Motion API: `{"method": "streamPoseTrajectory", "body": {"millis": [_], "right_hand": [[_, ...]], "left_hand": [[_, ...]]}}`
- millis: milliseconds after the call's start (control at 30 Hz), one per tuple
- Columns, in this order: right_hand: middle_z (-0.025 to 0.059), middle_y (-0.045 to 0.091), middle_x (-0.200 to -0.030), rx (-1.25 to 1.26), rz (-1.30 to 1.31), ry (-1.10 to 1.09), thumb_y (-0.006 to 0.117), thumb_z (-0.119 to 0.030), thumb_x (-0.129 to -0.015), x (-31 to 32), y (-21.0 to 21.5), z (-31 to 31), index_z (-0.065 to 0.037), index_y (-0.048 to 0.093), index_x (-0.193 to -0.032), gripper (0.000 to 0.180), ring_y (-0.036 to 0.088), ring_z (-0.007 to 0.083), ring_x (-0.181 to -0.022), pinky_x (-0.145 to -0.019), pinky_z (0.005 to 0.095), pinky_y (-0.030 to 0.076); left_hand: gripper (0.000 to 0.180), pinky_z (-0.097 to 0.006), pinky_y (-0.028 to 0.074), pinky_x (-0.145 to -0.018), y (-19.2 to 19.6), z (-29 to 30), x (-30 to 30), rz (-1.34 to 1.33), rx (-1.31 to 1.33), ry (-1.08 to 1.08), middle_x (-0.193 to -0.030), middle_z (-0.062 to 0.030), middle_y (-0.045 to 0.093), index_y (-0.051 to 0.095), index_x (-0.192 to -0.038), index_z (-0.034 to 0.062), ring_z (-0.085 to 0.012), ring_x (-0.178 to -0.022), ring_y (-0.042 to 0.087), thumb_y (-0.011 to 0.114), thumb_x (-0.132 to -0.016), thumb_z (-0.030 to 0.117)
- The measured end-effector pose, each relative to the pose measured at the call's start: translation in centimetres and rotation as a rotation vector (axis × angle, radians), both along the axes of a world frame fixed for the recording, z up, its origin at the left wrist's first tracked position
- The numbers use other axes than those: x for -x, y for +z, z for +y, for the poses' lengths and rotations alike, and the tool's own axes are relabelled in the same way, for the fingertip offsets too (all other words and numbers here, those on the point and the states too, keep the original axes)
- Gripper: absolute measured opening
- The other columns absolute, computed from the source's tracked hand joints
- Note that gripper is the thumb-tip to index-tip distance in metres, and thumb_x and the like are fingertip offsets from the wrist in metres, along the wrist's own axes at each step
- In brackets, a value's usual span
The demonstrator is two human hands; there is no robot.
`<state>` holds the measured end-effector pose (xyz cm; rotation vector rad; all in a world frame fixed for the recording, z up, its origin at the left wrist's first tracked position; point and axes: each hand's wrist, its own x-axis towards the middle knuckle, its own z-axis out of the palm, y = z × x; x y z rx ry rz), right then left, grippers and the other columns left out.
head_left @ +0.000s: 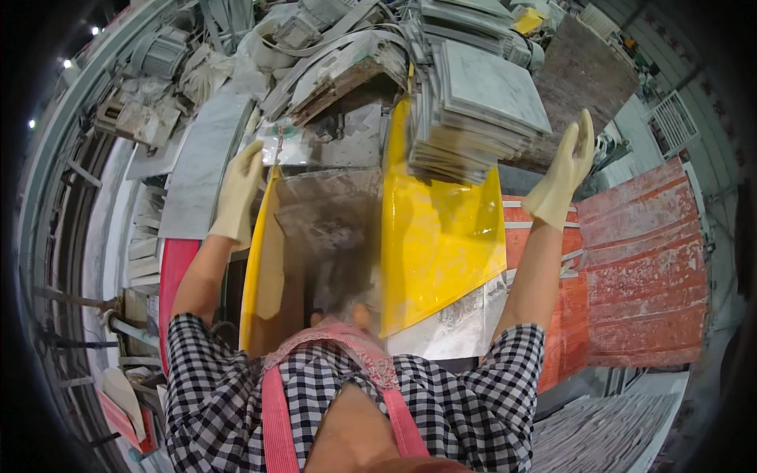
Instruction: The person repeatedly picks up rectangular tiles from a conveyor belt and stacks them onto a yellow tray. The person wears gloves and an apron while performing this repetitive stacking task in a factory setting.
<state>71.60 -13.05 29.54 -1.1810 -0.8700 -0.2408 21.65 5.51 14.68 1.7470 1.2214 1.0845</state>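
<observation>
Here, I am looking down past my checked shirt point(473, 394) and pink apron straps point(276, 418) at a big yellow bin point(441, 236), and I am placing everything against that bin. Its inside is lying open toward me between two yellow walls, and it is showing only a wet grey-brown sludge point(323, 221) smeared over the bottom; I cannot tell what else is sitting in it. My left hand point(236, 193), in a pale rubber glove, is resting against the bin's left rim near the far corner, fingers straight and together, not closed around anything. My right hand point(564, 173), gloved the same way, is hanging in the air to the right of the bin, well apart from it, fingers stretched up and loosely open, holding nothing. A stack of grey stone tiles point(481, 110) is sitting at the bin's far right corner, overhanging the yellow wall and lying between my two hands. Beyond the bin, more slabs and rubble point(331, 71) are piling up. To the bin's right, a worn red ribbed sheet point(646, 268) is lying flat. A long pale slab point(201, 165) is lying just left of my left hand.
</observation>
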Motion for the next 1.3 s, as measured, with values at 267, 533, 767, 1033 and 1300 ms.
{"method": "streamPoseTrajectory", "body": {"millis": [267, 533, 767, 1033, 1300], "right_hand": [[0.0173, 0.065, -0.141, 0.723, -0.464, 0.431, 0.061, -0.019, -0.102, 15.2, -13.0, -1.9, -0.003, 0.062, -0.14, 0.041, 0.057, 0.0326, -0.136, -0.119, 0.044, 0.036], [0.0125, 0.071, -0.1, 0.98, -0.948, 0.563, 0.062, -0.026, -0.097, 20.8, -22.4, -3.0, -0.008, 0.072, -0.1, 0.021, 0.062, 0.0342, -0.109, -0.112, 0.0527, 0.038], [0.0065, 0.077, -0.096, 0.96, -0.949, 0.421, 0.066, -0.023, -0.091, 21.0, -25.8, -4.3, -0.012, 0.079, -0.089, 0.017, 0.065, 0.0295, -0.115, -0.123, 0.0526, 0.03], [0.0092, 0.077, -0.1, 0.979, -1.014, 0.367, 0.068, -0.022, -0.091, 21.5, -25.5, -4.9, -0.008, 0.078, -0.092, 0.018, 0.065, 0.0288, -0.116, -0.123, 0.0525, 0.031], [0.0098, 0.076, -0.097, 0.969, -1.007, 0.391, 0.068, -0.021, -0.09, 22.2, -25.0, -4.9, -0.008, 0.077, -0.09, 0.016, 0.066, 0.0289, -0.114, -0.123, 0.0524, 0.032]], "left_hand": [[0.058, -0.048, 0.032, -0.123, -14.5, -2.8, 21.5, 1.004, -0.035, 0.473, -0.158, -0.0192, 0.047, 0.05, -0.153, 0.008, -0.0369, -0.148, 0.041, 0.054, -0.103, 0.037], [0.062, -0.051, 0.027, -0.124, -17.3, -4.4, 20.0, 1.08, 0.032, 0.556, -0.163, -0.0132, 0.044, 0.045, -0.158, 0.0104, -0.0308, -0.152, 0.038, 0.055, -0.102, 0.037], [0.053, -0.046, 0.027, -0.123, -14.2, -6.2, 18.3, 1.122, -0.043, 0.532, -0.151, -0.0143, 0.057, 0.057, -0.146, 0.0036, -0.0267, -0.144, 0.046, 0.049, -0.1, 0.03], [0.053, -0.043, 0.023, -0.127, -12.5, -7.6, 17.8, 1.153, 0.006, 0.488, -0.157, -0.018, 0.05, 0.052, -0.148, -0.0003, -0.0283, -0.149, 0.041, 0.046, -0.106, 0.031], [0.053, -0.043, 0.026, -0.127, -12.7, -7.8, 17.9, 1.124, -0.012, 0.468, -0.156, -0.0185, 0.051, 0.053, -0.147, -0.0015, -0.0292, -0.148, 0.043, 0.047, -0.106, 0.031]]}}
